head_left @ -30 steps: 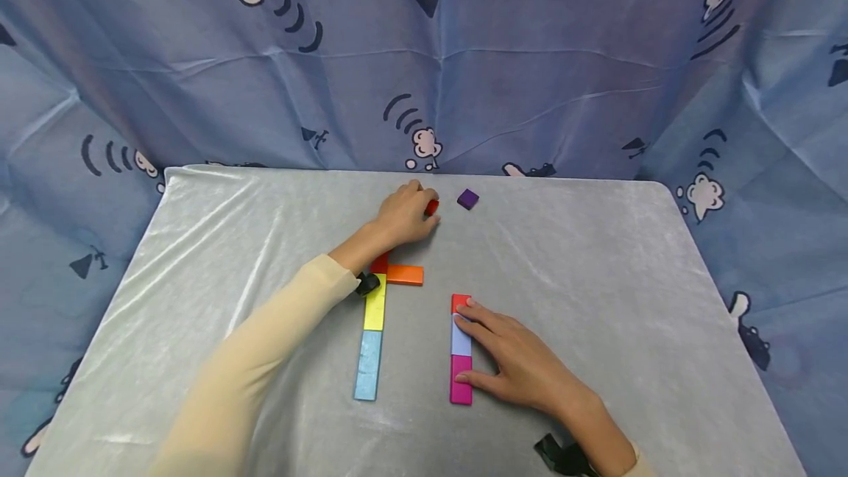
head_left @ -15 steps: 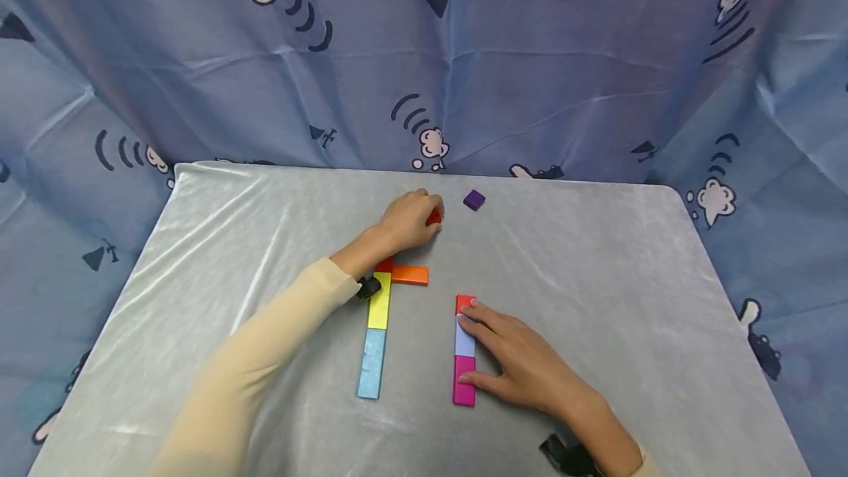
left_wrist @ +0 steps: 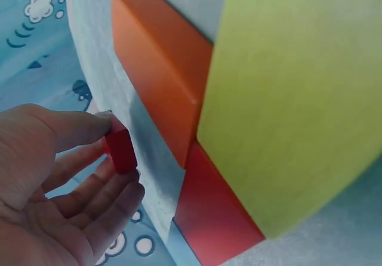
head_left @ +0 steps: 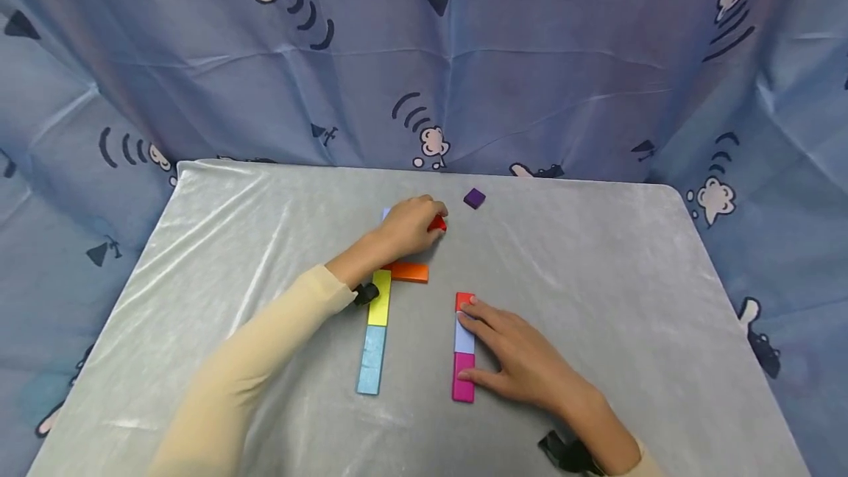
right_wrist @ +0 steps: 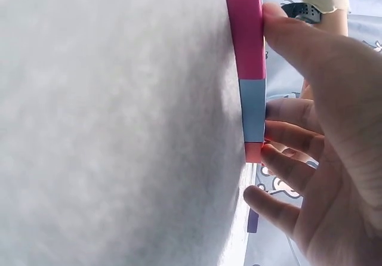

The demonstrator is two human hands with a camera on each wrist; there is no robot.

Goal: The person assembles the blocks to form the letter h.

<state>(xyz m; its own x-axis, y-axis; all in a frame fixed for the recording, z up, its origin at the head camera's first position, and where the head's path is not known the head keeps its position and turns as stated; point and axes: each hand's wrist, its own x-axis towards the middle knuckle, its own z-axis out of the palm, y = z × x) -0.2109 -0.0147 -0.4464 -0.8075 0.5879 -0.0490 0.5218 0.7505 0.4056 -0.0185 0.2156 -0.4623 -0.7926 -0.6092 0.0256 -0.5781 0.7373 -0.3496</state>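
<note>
My left hand pinches a small red block between thumb and fingers, above the cloth. Below that wrist runs a column of flat blocks: light blue, yellow, then red. An orange block juts rightward beside the red one. Past the left hand peeks the edge of a periwinkle block, mostly hidden. My right hand rests with extended fingers on a second column, made of a magenta block, a periwinkle block and a red block.
A small purple block lies near the table's far edge, right of the left hand. Silvery cloth covers the table. Blue patterned curtains hang behind it and at both sides.
My left hand has come slightly nearer with the red block, uncovering the periwinkle edge behind it. The right hand keeps its place on its column. The head view has shifted a little.
</note>
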